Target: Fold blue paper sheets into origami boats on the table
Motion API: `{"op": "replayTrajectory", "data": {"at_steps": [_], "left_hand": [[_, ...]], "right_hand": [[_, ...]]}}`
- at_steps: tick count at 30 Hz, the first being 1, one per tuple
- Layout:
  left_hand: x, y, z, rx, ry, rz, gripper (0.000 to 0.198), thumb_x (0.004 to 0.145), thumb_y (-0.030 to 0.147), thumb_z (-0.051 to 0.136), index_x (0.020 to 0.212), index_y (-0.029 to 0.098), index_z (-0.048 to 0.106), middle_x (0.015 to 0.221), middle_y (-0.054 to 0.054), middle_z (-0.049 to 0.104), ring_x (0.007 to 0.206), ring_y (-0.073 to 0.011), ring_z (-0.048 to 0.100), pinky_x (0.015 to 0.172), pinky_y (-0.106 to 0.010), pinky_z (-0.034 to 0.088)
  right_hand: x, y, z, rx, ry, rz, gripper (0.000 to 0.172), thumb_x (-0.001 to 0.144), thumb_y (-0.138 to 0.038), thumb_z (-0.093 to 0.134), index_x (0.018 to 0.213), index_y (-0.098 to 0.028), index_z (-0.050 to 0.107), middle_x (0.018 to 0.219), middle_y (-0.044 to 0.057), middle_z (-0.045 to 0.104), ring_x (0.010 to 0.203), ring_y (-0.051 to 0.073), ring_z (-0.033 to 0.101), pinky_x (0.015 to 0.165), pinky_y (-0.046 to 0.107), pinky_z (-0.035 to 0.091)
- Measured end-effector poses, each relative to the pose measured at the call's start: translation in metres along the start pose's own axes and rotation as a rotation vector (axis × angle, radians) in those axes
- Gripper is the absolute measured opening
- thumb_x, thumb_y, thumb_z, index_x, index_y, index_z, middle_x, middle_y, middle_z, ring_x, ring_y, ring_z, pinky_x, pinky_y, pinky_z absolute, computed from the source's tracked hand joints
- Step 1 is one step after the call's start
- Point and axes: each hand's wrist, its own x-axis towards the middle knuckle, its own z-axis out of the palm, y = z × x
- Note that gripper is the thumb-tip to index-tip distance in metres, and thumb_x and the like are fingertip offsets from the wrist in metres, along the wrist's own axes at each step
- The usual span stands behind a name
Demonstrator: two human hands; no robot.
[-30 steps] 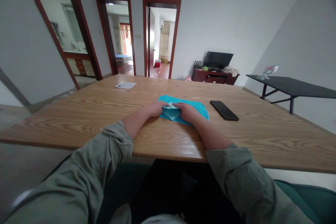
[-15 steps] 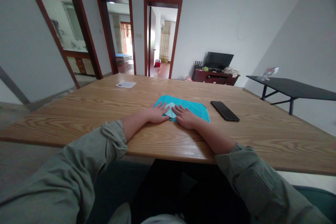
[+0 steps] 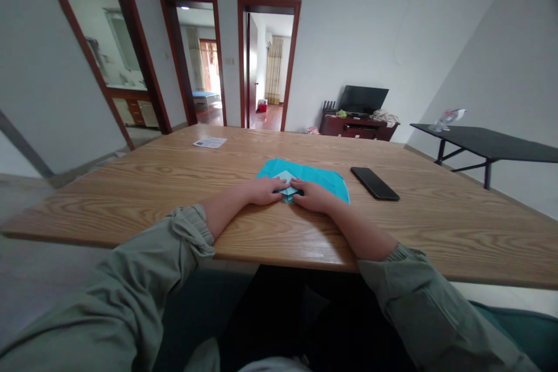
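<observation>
Two hands, one folded sheet, and loads of table around them. The left hand (image 3: pixel 264 191) and right hand (image 3: pixel 313 196) are both lying flat with their fingers together, pressed down on the middle of a teal origami sheet (image 3: pixel 316 175). Their fingertips almost meet over a small pale folded point (image 3: pixel 285 176), and I can't see any actual pinch. The sheet sits just beyond the grip, with its near edge tucked under both palms and its right corner poking out past the right hand. Forearms run back over the near edge of the wooden table (image 3: pixel 131 224), with olive rolled sleeves (image 3: pixel 108 296) hanging past it, so there's not much wood between the hands and that edge. To the right of the grip, a black smartphone (image 3: pixel 375 183) lies near the sheet but isn't touching it, and there's a narrow strip of wood between them. Left of the grip, a long run of bare wood goes out to the table's left edge. Well beyond the grip, toward the far edge, there's a small printed card (image 3: pixel 210 142). Off past the table's right end stands a black side table (image 3: pixel 488 151).
</observation>
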Motion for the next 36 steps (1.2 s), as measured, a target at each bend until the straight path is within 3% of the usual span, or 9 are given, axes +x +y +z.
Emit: {"op": "replayTrajectory", "data": {"at_steps": [5,9,13,16,21,26,33,36], "left_hand": [[-0.001,-0.004,-0.004,-0.075,0.150,0.067,0.036,0.088,0.041,0.049,0.117,0.028,0.065,0.122,-0.003,0.065,0.111,-0.0224,0.059,0.094,-0.031,0.041],[0.001,-0.001,-0.007,-0.061,0.247,0.016,0.039,0.091,0.045,0.040,0.101,0.022,0.070,0.091,-0.004,0.071,0.083,-0.0192,0.063,0.076,-0.027,0.045],[0.002,0.000,-0.005,-0.067,0.373,-0.076,0.041,0.090,0.039,0.043,0.125,0.022,0.057,0.091,-0.004,0.068,0.081,-0.0179,0.061,0.073,-0.027,0.045],[0.002,-0.003,-0.002,-0.045,0.347,-0.151,0.053,0.089,0.034,0.046,0.141,0.024,0.041,0.095,-0.003,0.066,0.083,-0.0173,0.061,0.076,-0.027,0.045],[0.004,-0.012,-0.001,0.116,0.255,-0.172,0.039,0.089,0.045,0.045,0.117,0.026,0.065,0.108,-0.008,0.062,0.096,-0.0219,0.059,0.085,-0.031,0.043],[0.006,-0.017,-0.003,0.066,0.191,-0.184,0.055,0.076,0.064,0.055,0.116,0.027,0.067,0.110,-0.008,0.062,0.099,-0.0254,0.058,0.085,-0.031,0.041],[0.007,-0.018,-0.008,-0.188,0.170,-0.364,0.086,0.054,0.060,0.076,0.127,0.019,0.058,0.094,-0.007,0.067,0.084,-0.0227,0.061,0.071,-0.026,0.041],[0.007,-0.020,-0.010,-0.226,0.156,-0.382,0.074,0.048,0.059,0.079,0.108,0.018,0.067,0.086,-0.005,0.066,0.073,-0.0198,0.059,0.062,-0.025,0.038]], "right_hand": [[-0.004,0.000,-0.008,0.111,0.067,-0.012,0.044,0.086,-0.034,0.049,0.127,-0.024,0.060,0.132,0.003,0.058,0.124,0.025,0.052,0.105,0.039,0.038],[-0.005,-0.007,-0.014,0.176,0.135,0.023,0.036,0.092,-0.043,0.040,0.100,-0.027,0.072,0.098,0.003,0.073,0.091,0.023,0.067,0.083,0.036,0.049],[-0.003,-0.008,-0.014,0.183,0.272,0.104,0.032,0.091,-0.042,0.046,0.108,-0.024,0.066,0.087,0.002,0.072,0.076,0.018,0.065,0.069,0.028,0.047],[-0.002,-0.003,-0.010,0.177,0.293,0.151,0.033,0.088,-0.036,0.052,0.118,-0.024,0.058,0.084,0.001,0.071,0.071,0.015,0.063,0.064,0.025,0.044],[-0.001,0.001,-0.008,0.096,0.262,0.202,0.032,0.086,-0.038,0.055,0.112,-0.021,0.061,0.092,0.004,0.070,0.081,0.017,0.063,0.069,0.026,0.044],[-0.001,-0.003,-0.009,0.100,0.233,0.190,0.035,0.087,-0.043,0.054,0.113,-0.021,0.061,0.096,0.005,0.069,0.085,0.018,0.063,0.074,0.027,0.044],[0.000,-0.004,-0.008,0.144,0.184,0.207,0.039,0.083,-0.040,0.058,0.117,-0.021,0.060,0.097,0.004,0.068,0.081,0.018,0.062,0.072,0.027,0.044],[0.001,-0.004,-0.007,0.154,0.174,0.214,0.042,0.082,-0.042,0.059,0.119,-0.021,0.060,0.099,0.005,0.068,0.082,0.018,0.062,0.072,0.028,0.045]]}}
